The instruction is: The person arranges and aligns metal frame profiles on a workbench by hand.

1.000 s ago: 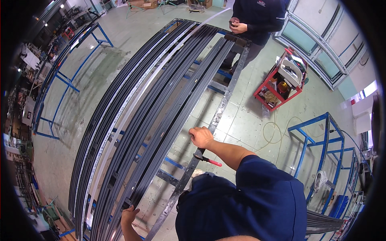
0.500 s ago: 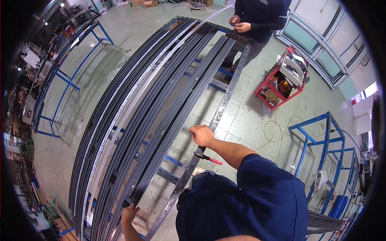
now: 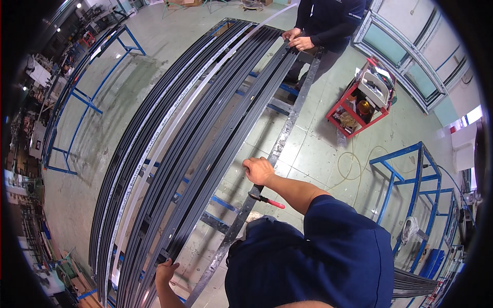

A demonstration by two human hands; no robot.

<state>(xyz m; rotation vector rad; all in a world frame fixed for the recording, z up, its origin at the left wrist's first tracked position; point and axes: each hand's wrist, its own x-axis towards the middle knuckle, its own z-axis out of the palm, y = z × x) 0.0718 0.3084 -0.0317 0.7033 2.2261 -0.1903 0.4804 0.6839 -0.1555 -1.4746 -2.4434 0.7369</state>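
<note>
Long dark grey profiles (image 3: 226,138) lie side by side on a blue metal rack. My left hand (image 3: 165,271) is closed at the near end of the profile closest to me, its fingertips against a small black piece (image 3: 164,255) there. The grip itself is partly hidden. My right hand (image 3: 259,171) is curled with nothing visible in it, by the rack's scuffed side rail (image 3: 281,138). Just below it, a clamp with a red handle (image 3: 275,204) sits on that rail. At the far end, a co-worker's hands (image 3: 300,42) hold a small black piece against the same profile.
White printed protective strips (image 3: 179,100) run along the profiles to the left. A red tool cart (image 3: 359,100) stands at the right, with a hose (image 3: 354,172) on the floor nearby. Blue metal stands (image 3: 405,179) are at the right, another blue rack (image 3: 84,100) at the left.
The co-worker's hands have moved down and left, bringing the small black piece to the profile's far end. My own hands have stayed in place.
</note>
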